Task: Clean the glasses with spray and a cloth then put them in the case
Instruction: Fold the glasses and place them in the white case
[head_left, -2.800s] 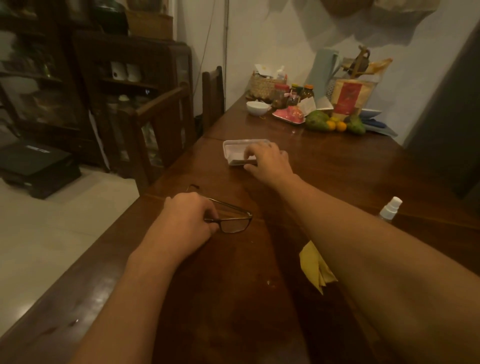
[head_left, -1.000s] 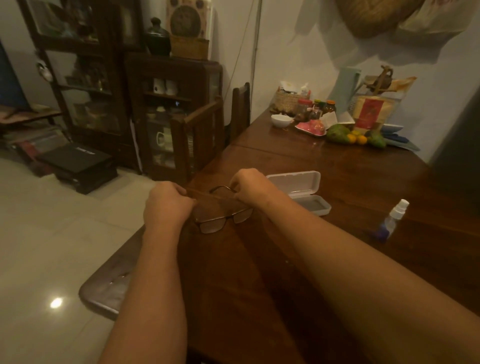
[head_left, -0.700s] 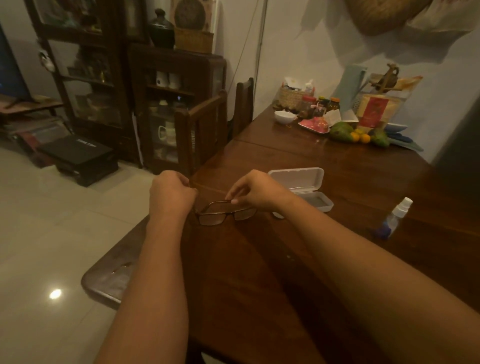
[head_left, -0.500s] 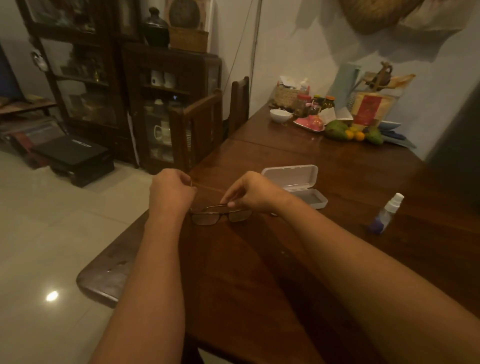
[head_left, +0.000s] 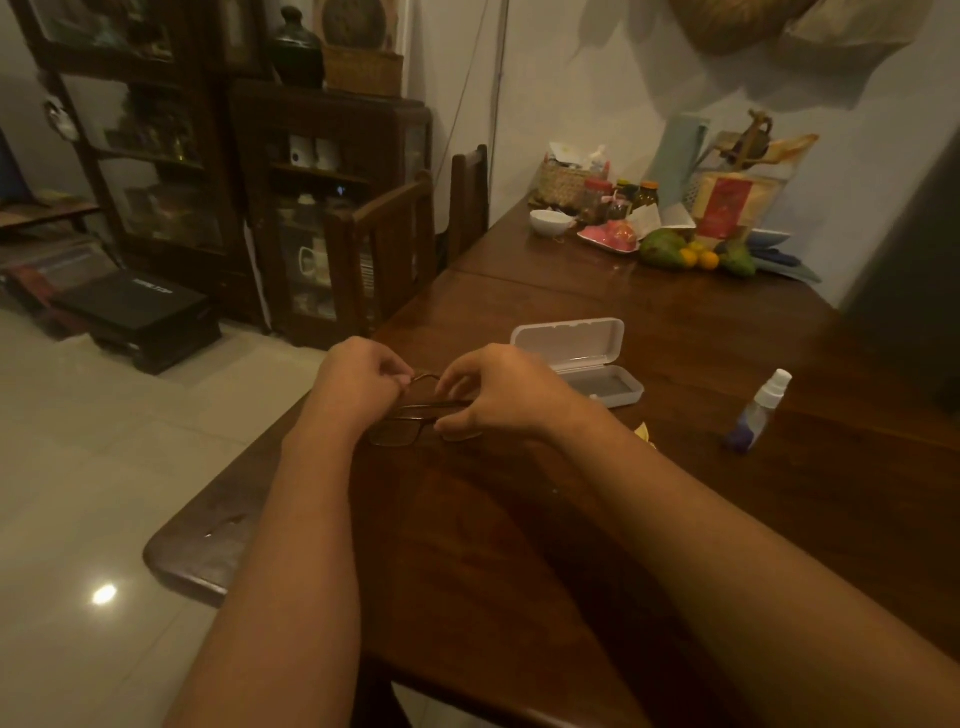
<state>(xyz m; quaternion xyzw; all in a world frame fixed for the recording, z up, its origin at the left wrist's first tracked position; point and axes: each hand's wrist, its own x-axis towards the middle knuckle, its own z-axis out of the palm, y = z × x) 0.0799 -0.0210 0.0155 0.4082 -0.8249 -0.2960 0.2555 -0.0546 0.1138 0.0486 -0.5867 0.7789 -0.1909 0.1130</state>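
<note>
I have both hands pinched on the glasses (head_left: 410, 415), left hand (head_left: 358, 384) and right hand (head_left: 498, 395) at opposite ends, with the open case (head_left: 587, 364) just right of my right hand.

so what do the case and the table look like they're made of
Case: likely hard plastic, pale and slightly translucent, with a moulded lid rim. Table: dark wood by its grain and plank seams, glossy, probably varnished.
</note>
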